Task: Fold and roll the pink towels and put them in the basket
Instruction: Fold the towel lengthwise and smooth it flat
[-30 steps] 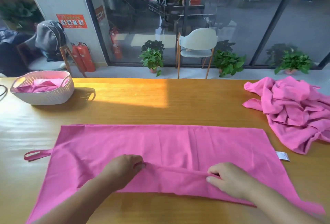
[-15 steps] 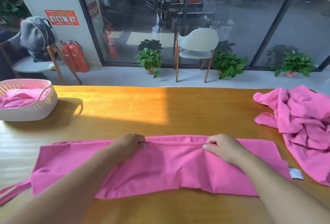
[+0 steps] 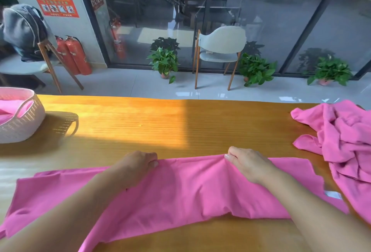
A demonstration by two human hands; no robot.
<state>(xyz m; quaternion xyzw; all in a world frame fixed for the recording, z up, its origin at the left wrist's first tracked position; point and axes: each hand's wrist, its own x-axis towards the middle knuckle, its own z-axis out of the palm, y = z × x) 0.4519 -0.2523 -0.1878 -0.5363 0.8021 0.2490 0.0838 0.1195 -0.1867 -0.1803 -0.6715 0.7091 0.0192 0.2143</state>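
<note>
Left hand (image 3: 138, 166) and right hand (image 3: 248, 164) both pinching the far edge of the pink towel (image 3: 180, 191), half-folded at 6 o'clock on the table (image 3: 160, 127); rolling pending, crumpled pile (image 3: 345, 143) at 3 o'clock untouched, basket (image 3: 22, 123) at 9 o'clock already holding pink cloth.

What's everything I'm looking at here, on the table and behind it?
Towel being folded: one, pink, near table edge.
Towel pile: several, pink, crumpled, table's right end.
Basket: one, white, table's left end, pink towel inside.
Table: one, orange wood.
Chair: one, grey seat with wooden legs, by the glass.
Second chair: one, far left, grey backpack on it.
Fire extinguishers: two, red, against the wall.
Potted plants: three, green, on the floor.
Left hand: pinching the towel's far edge.
Right hand: pinching the same edge.
</note>
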